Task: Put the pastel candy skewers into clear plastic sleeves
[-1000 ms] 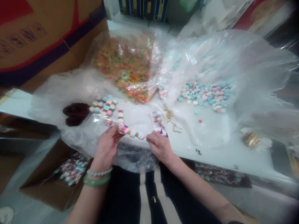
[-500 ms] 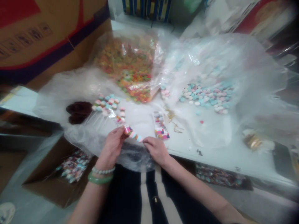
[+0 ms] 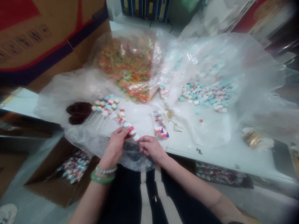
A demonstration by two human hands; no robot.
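Note:
Between my hands is a candy skewer point(image 3: 134, 134), a row of pastel marshmallow-like pieces, with a colourful printed wrapper about its upper part. My left hand point(image 3: 116, 140) is closed on that wrapped part, thumb and fingers pinching it. My right hand point(image 3: 150, 148) pinches the lower end, its fingertips hiding what they press on. Just beyond my left hand lies a short row of pink and white candies point(image 3: 121, 112). More finished-looking candy skewers point(image 3: 106, 104) lie grouped to the left. A stack of printed wrappers point(image 3: 160, 126) rests right of my hands.
Clear bags of orange-green gummies point(image 3: 133, 68) and pastel candies point(image 3: 207, 96) spread across the table's back. Gold twist ties point(image 3: 176, 127) lie near the wrappers. A dark red bundle point(image 3: 78, 112) sits left. Below stands an open carton point(image 3: 51, 186) with packed candies; a large cardboard box point(image 3: 53, 40) rises behind.
My right hand has shifted slightly left and its fingers have curled in more. My left hand has moved a little right along the candy skewer, so the hands are closer together.

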